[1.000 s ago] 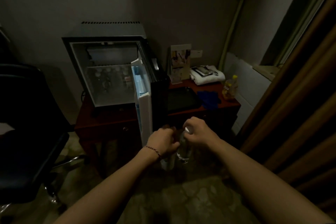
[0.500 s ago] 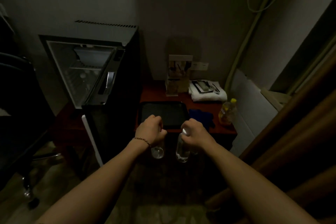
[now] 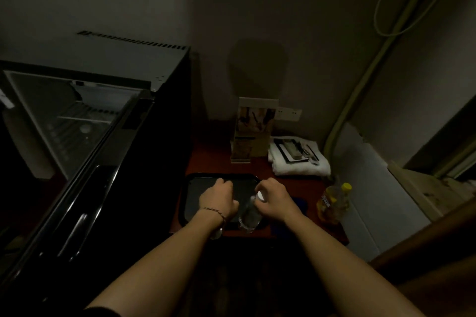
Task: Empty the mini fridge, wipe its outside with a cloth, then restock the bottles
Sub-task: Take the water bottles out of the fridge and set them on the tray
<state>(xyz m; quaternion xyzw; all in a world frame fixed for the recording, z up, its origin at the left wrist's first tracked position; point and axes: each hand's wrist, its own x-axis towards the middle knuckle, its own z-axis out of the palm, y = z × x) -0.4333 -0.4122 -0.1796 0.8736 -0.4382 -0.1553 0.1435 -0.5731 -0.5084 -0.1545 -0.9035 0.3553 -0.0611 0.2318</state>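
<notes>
Both hands over black tray (image 3: 195, 195) on red surface (image 3: 213, 162). Right hand (image 3: 274, 201) fingers curled round neck of clear bottle (image 3: 249, 217) at tray's near right edge. Left hand (image 3: 219, 201) fingers curled on second bottle (image 3: 217, 233), mostly hidden. Mini fridge (image 3: 144, 116) open, left.

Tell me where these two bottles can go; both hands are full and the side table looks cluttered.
The black tray looks bare beyond the left hand and right hand; its far half seems the best spot. A red strip lies free between tray and leaflet stand. The right side is crowded: folded towel, blue cloth, yellow-capped bottles.
</notes>
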